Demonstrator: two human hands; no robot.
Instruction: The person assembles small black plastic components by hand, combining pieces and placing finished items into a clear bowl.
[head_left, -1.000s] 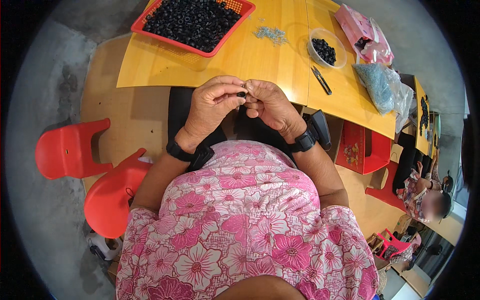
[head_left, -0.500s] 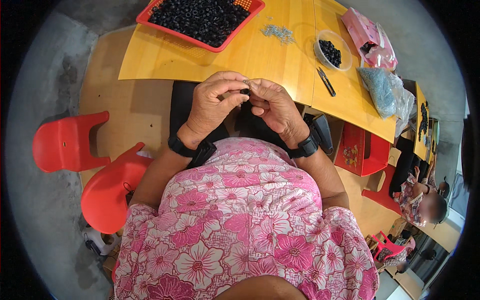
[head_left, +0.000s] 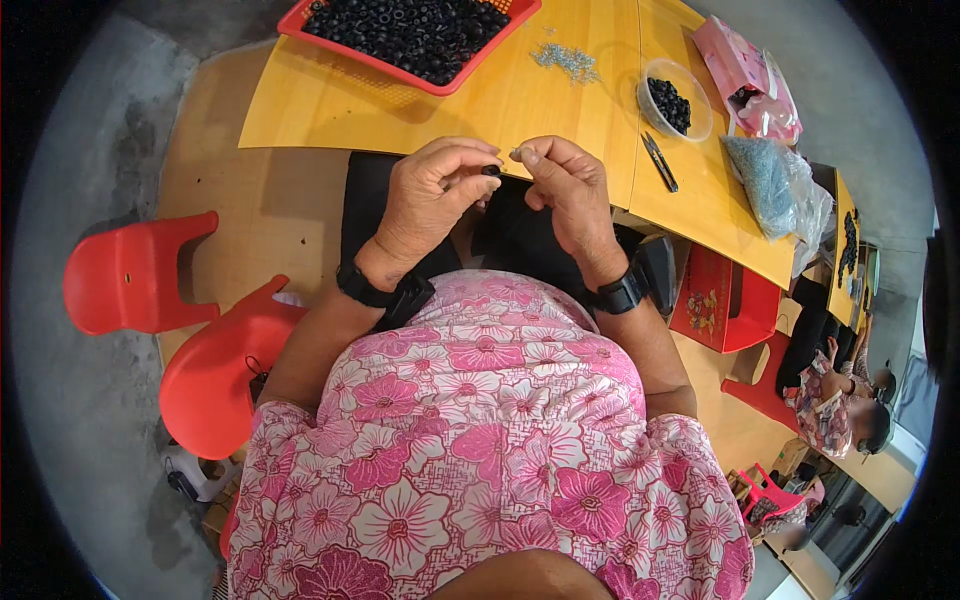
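Observation:
My left hand [head_left: 425, 200] is pinched closed on a small round black part [head_left: 491, 171], held between thumb and fingertips just off the table's near edge. A short gap to the right, my right hand [head_left: 570, 190] is also in a pinch, thumb against forefinger. A tiny pale piece [head_left: 516, 154] shows at its fingertips, too small to name. Beyond the hands, a red plastic basket [head_left: 437, 90] is heaped with similar black parts [head_left: 410, 40]. Small silvery pieces [head_left: 567, 62] lie loose on the yellow table [head_left: 500, 110].
At the right are a clear bowl [head_left: 706, 125] of black parts, black-handled snips [head_left: 660, 163], a bag of bluish-grey pieces [head_left: 757, 182] and a pink bag [head_left: 732, 60]. Red chairs [head_left: 235, 375] stand at left. Another person [head_left: 825, 410] sits far right.
My right hand has drawn away from the black part, to the right and slightly up, opening a gap between the hands. My left hand keeps the part nearly in place.

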